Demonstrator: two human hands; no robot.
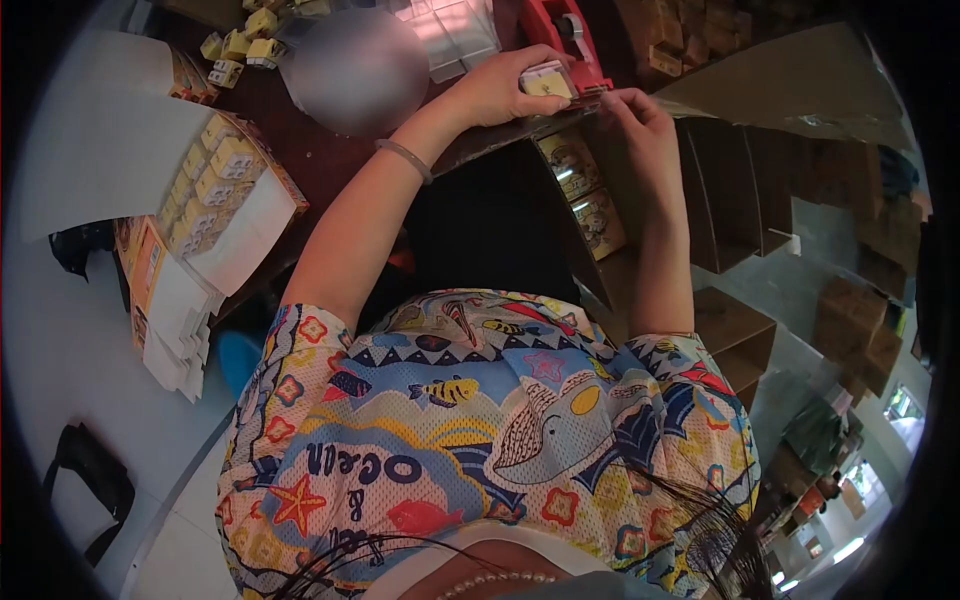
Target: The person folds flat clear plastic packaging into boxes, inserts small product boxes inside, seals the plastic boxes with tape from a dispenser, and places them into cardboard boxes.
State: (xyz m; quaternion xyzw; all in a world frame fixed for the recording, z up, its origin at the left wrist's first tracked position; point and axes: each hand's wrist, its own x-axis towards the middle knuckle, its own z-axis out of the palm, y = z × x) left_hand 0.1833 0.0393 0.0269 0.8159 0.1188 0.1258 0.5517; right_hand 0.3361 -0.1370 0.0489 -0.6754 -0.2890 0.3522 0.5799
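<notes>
My left hand (498,88) is closed around a small yellow and white box (547,84), held at the table edge with its yellow face showing. Just to the right, my right hand (642,112) has thumb and forefinger pinched together beside the front end of a red tape dispenser (574,38). Whatever sits in that pinch is too small to make out. The dispenser stands on the dark table close beyond the boxed item, a roll fitted in it.
Small yellow boxes (240,48) lie at the far left, near white boxes (452,32). An open carton (245,215) of similar small boxes stands left. Below my right arm, an open cardboard box (585,195) holds printed packs. Cardboard flaps (800,85) extend right.
</notes>
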